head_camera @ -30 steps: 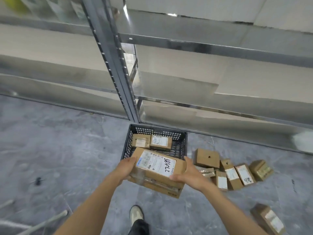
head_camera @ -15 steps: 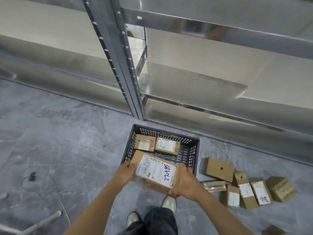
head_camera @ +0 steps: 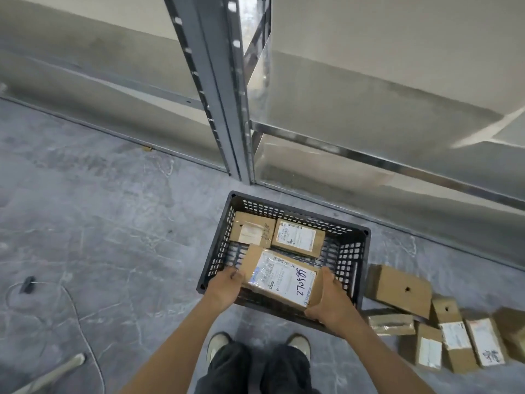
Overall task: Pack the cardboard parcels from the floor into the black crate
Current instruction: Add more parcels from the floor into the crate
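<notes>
**Big parcel going into the crate**

Both hands hold one big parcel (head_camera: 281, 277), white label and black numbers facing up. The L hand (head_camera: 227, 285) grips its left end, fingers curled over the edge. The R hand (head_camera: 326, 300) wraps round the right end at the near corner. One hand per end, prob. because the box is wide & would tip w/ just one.

The big parcel is low over the near half of the black crate (head_camera: 298, 214), between the walls. It sits a bit crooked vs. the crate's sides. Can't tell if it touches the bottom.

2 parcels already lie flat inside, along the far wall. The first small parcel (head_camera: 252, 230) is in the far left corner. The second small parcel (head_camera: 298, 237) is just beside it. Pushed to the back like that, they leave the near half free for the big one.

More wait on the floor (head_camera: 113, 237), just right of the crate. A plain box (head_camera: 397, 288) w/ a hole is closest to it. A bunch of small floor parcels (head_camera: 454, 334) lies nearer the person. All close by, so it's a short reach.

The crate stands at the foot of a gray shelf post (head_camera: 221, 95). The shoes (head_camera: 217, 344) are right by its near wall, so the person can bend straight over it.

Job looks partway: 2 in, 1 going in, approx. 5+ left. Next, I think: lay it flat, let go, reach right.
</notes>
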